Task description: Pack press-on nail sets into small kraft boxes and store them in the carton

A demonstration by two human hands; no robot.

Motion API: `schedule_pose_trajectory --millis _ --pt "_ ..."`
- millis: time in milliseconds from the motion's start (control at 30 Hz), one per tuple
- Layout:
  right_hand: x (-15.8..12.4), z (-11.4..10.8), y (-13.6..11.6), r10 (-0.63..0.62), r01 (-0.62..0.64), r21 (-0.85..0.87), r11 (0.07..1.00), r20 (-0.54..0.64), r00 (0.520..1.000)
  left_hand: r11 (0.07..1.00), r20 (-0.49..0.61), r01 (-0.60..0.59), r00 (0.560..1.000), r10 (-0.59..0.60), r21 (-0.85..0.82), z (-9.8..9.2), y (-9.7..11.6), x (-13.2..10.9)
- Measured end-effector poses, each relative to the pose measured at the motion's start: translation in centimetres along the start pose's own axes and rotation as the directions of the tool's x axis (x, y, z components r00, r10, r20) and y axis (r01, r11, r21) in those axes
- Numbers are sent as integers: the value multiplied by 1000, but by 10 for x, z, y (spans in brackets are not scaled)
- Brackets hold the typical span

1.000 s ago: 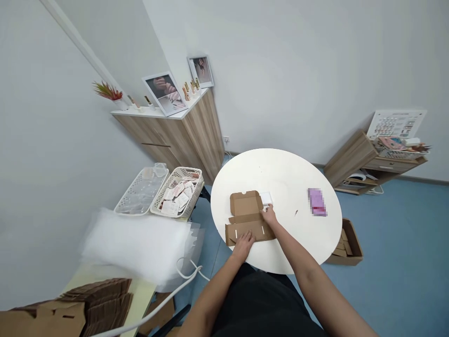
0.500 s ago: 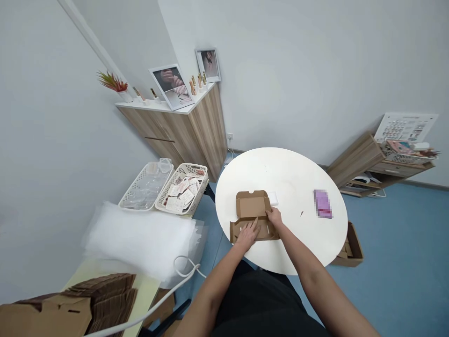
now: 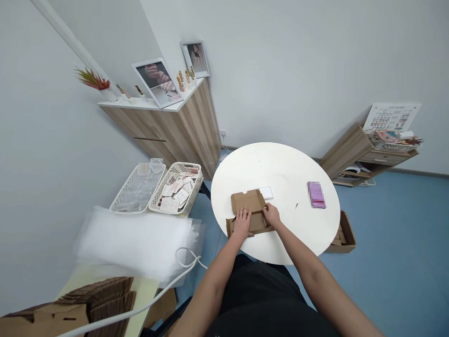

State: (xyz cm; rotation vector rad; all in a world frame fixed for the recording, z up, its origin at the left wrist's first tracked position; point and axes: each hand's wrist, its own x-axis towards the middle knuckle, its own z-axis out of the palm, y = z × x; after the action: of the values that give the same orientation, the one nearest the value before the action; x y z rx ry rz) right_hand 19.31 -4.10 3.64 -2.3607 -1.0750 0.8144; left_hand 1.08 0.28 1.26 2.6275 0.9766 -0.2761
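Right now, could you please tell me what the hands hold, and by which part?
A cardboard box: left hand flat on its front, right hand at its right edge.

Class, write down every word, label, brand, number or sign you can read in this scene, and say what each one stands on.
No text here can be read.
Pink packet on the round white table: blurred out, unreadable.
Printed cards in the white plastic basket: too small to read.
Wall chart on the wooden shelf unit: too small to read.
Cardboard box: no print visible.
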Motion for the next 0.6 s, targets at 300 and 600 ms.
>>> schedule_pose_trajectory --millis 300,600 --pt "-41 -5 42 -189 147 -303 942 -116 975 1000 14 15 1000 -15 12 0 0 2" --pt "-33 9 2 -141 145 -377 915 38 989 1000 5 30 1000 -30 -9 1 3 -2"
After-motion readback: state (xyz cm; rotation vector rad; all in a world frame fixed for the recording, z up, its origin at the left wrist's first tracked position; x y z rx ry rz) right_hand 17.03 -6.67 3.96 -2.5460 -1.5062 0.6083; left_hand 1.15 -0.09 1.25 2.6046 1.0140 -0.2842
